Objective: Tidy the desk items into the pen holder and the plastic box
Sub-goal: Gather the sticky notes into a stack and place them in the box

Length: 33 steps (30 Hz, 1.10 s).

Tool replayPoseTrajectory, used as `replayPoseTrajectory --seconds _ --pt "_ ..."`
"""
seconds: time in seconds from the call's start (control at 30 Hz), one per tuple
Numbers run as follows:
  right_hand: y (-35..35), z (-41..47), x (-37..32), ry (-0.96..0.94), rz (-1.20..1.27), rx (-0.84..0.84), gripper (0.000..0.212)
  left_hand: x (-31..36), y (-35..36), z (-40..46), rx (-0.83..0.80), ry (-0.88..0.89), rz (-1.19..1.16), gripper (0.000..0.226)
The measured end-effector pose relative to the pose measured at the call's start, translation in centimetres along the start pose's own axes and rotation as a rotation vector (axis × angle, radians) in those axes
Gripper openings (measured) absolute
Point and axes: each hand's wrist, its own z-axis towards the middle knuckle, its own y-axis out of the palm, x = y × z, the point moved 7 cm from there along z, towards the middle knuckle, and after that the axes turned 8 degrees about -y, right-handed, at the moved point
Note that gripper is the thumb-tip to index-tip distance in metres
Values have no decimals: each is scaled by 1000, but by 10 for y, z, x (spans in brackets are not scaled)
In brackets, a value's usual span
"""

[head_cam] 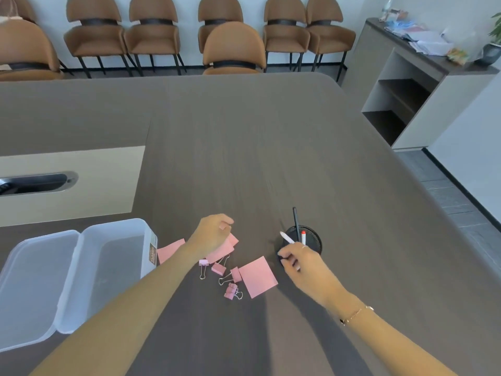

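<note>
A black mesh pen holder (314, 241) stands right of centre with a black pen (296, 221) and a red-capped pen (303, 237) upright in it. My right hand (301, 260) is at its near rim, pinching a white pen (286, 237) that leans over the holder's edge. My left hand (214, 236) hovers curled over a stack of pink sticky notes (221, 252); a small pink bit shows at its fingertips, and I cannot tell if it grips anything. More pink notes (257, 276) and several pink binder clips (219, 268) lie between my hands. The clear plastic box (116, 267) sits open at left.
The box's hinged lid (29, 289) lies flat at the far left. Another pink note (169, 249) rests against the box's right wall. A beige inset with a cable slot (35, 183) is at mid-left. Brown chairs (233, 50) line the far table edge.
</note>
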Motion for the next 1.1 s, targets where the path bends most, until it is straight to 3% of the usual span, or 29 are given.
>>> replayPoseTrajectory --seconds 0.17,0.43,0.67,0.87,1.03,1.1 --pt "81 15 6 -36 -257 -333 32 -72 -10 9 19 -132 160 29" --pt "104 55 17 -73 -515 -453 72 -109 -5 28 70 -180 147 44" --pt "101 66 20 6 -734 -478 65 -96 19 45 11 -160 248 69" --pt "102 58 26 172 -667 -403 54 -87 17 59 -1 -249 330 66" --pt "104 58 26 178 -616 -415 60 -84 15 72 -32 -217 387 62" --pt "105 58 25 174 -598 -436 53 -83 16 73 -71 -193 438 52"
